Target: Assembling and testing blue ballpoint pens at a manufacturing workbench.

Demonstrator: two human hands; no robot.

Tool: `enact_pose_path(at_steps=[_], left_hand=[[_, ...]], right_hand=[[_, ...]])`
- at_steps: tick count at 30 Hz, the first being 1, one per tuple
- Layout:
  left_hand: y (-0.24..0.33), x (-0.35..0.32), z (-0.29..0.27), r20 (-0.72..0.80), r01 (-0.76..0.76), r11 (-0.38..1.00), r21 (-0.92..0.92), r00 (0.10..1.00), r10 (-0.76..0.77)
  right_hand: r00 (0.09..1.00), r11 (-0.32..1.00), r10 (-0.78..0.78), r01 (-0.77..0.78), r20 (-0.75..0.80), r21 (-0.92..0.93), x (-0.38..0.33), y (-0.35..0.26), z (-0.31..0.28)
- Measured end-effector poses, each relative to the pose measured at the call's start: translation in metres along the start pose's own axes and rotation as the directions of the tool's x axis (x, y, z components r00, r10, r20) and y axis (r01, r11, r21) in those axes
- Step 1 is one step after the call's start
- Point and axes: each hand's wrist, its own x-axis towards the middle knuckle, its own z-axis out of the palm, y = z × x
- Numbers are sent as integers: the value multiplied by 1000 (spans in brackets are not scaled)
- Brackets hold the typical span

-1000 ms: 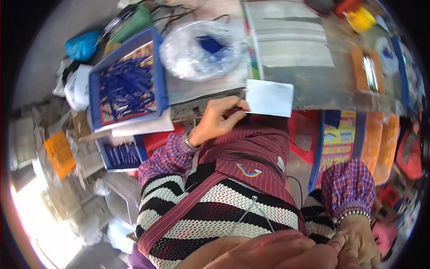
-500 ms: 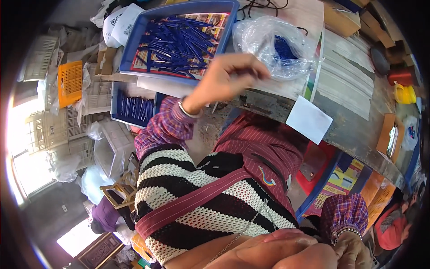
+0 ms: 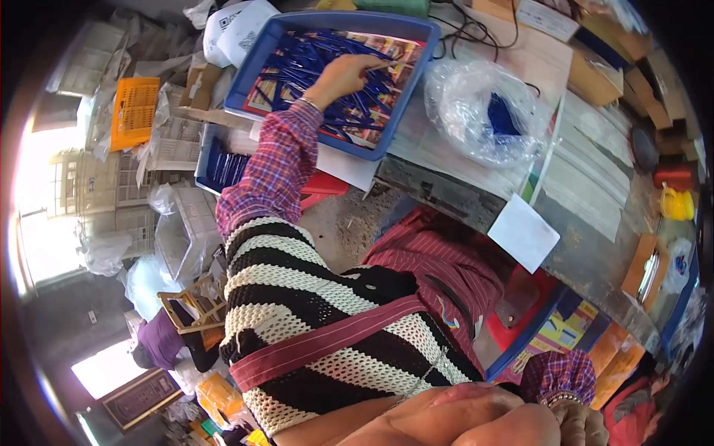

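Note:
My left hand (image 3: 348, 78) reaches over a blue plastic tray (image 3: 436, 56), its fingers stretched out towards the tray's far right part. Many slim blue pens (image 3: 294, 70) lie loose and crossed there, on printed paper. No pen shows plainly in my fingers. At the lower right, my right hand (image 3: 576, 422) is raised close to me with the fingers curled. Its fingertips are hidden, so what it holds, if anything, cannot be made out. Right of the tray, a clear plastic bag (image 3: 454, 104) sits open on the bench, with small dark blue parts (image 3: 503, 115) inside.
A smaller blue bin (image 3: 204, 167) of blue pens stands left of the bench. A white sheet (image 3: 524, 232) hangs over the bench's front edge (image 3: 439, 193). Dark cables, cardboard boxes and a yellow tape roll (image 3: 677, 202) lie farther off. Behind, a person in purple (image 3: 158, 338) bends down.
My left hand has moved from in front of the plastic bag to the left and away, over the pens, its fingers straightening. My right hand stays curled near me. The view has shifted slightly.

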Motion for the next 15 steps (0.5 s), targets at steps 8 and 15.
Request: enact_pose_path(at_steps=[8, 15], left_hand=[[26, 22, 9, 41, -7, 994, 106, 999, 3], [-9, -8, -6, 129, 77, 997, -30, 989, -73]], right_hand=[[995, 970, -38, 15, 92, 243, -47, 20, -40], [895, 987, -81, 134, 438, -91, 62, 56, -28]])
